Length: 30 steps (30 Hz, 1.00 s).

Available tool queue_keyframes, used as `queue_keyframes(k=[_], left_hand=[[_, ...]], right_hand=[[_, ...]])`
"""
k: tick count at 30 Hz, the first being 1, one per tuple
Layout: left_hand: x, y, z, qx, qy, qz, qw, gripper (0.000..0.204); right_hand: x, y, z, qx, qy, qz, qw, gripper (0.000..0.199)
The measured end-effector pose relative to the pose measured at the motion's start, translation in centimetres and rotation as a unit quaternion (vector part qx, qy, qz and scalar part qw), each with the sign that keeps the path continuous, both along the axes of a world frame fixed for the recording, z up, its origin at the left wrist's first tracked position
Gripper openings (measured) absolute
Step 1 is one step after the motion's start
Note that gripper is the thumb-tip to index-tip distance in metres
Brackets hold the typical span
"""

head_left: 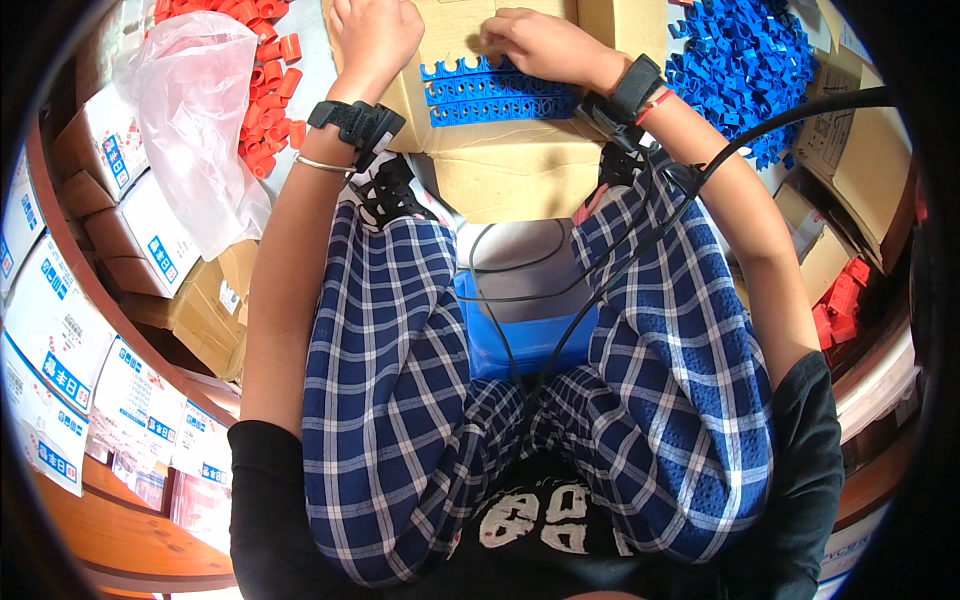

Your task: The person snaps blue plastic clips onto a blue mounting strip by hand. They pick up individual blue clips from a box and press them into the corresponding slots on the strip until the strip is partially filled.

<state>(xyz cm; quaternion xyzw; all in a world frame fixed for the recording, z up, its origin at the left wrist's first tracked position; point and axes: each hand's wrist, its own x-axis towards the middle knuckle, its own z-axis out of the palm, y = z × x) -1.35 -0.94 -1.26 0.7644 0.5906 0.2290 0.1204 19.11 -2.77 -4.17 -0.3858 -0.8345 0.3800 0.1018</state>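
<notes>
Rows of blue plastic pipe clips (500,99) stand side by side in an open cardboard box (510,165) between my feet. The top row shows U-shaped openings at its left end. My right hand (548,45) is over the right part of that top row, its fingers bent and closed, pointing left. What its fingertips hold, if anything, is hidden. My left hand (378,38) is at the upper left edge of the box, fingers curled inward. The picture's edge comes close to its fingers, and I cannot make out what is in them.
Loose red short tube fittings (270,95) lie left beside a crumpled translucent plastic bag (200,110). A heap of loose blue clips (740,75) lies right. White printed cartons (60,340) line the left side. A black cable (790,112) crosses my right arm. I sit on a blue stool (530,345).
</notes>
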Motion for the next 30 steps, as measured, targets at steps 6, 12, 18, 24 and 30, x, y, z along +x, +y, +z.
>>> queue_keyframes(k=[6,12,18,24,30], left_hand=[[0.2,0.0,0.0,0.005,0.000,-0.006,1.000,0.023],[0.3,0.1,0.4,0.010,-0.019,-0.011,1.000,0.022],[-0.6,0.4,-0.9,0.005,-0.006,-0.014,1.000,0.032],[-0.5,0.3,-1.6,-0.017,0.020,-0.004,1.000,0.038],[-0.4,0.2,-1.2,-0.031,0.021,0.002,0.999,0.038]], right_hand=[[-1.9,-1.0,-1.6,-0.012,0.025,0.060,0.998,0.042],[-2.6,-1.9,-1.2,-0.009,0.006,0.075,0.997,0.045],[-2.0,-1.2,-0.2,0.022,0.000,0.041,0.999,0.037],[-0.1,-0.5,0.7,0.092,-0.021,-0.020,0.995,0.017],[0.6,0.1,1.7,0.140,-0.045,-0.093,0.985,0.018]])
